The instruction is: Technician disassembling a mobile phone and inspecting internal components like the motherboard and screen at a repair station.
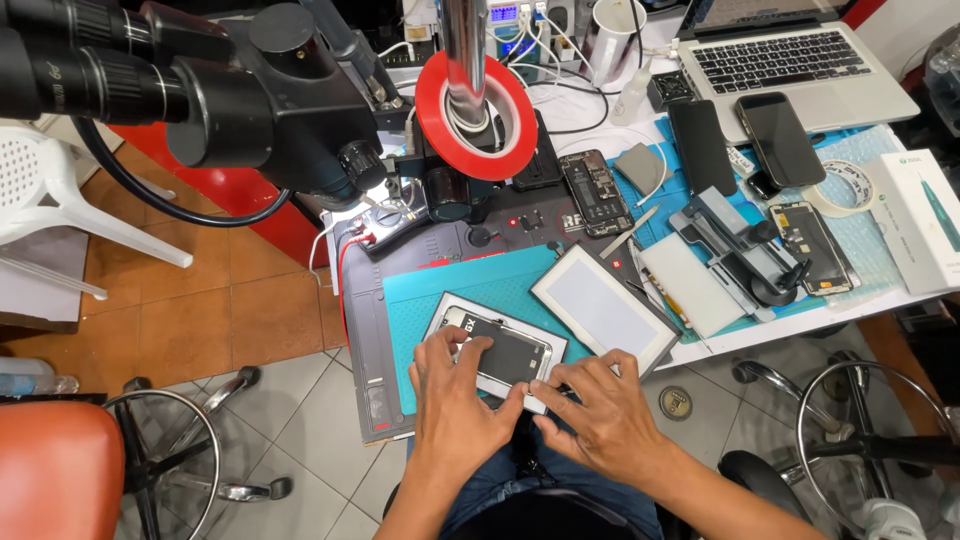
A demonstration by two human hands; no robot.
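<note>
Both hands were laid on a phone (508, 357) lying face up on a white backing plate (452, 308) at the near edge of a teal work mat (480, 280). The left hand (455, 400) was spread over the near left part of the phone, its fingers curled onto the dark glass and its thumb set against the near edge. The right hand (600, 405) was placed just beside it on the right, with thumb and forefinger pinched narrowly on the phone's near right corner. The phone was thus held between the two hands, flat on the plate, with its far end left uncovered.

Just beyond the right hand, a second display panel (603, 310) with a pale grey face and a dark frame was seen lying at a tilt, overlapping the right edge of the mat. A white pad (690, 285) was seen to its right, and a grey clamp jig (740, 245) beyond that, beside a bare phone screen (810, 245).

Farther off, an opened phone (595, 190) with its inner parts exposed was seen near the middle of the bench, and two dark phones (780, 140) were lying to the right, one touching the laptop (790, 60) at the far right. A roll of red tape (505, 160) was hung around a metal post, and a black microscope (230, 90) was reaching in from the far left.
</note>
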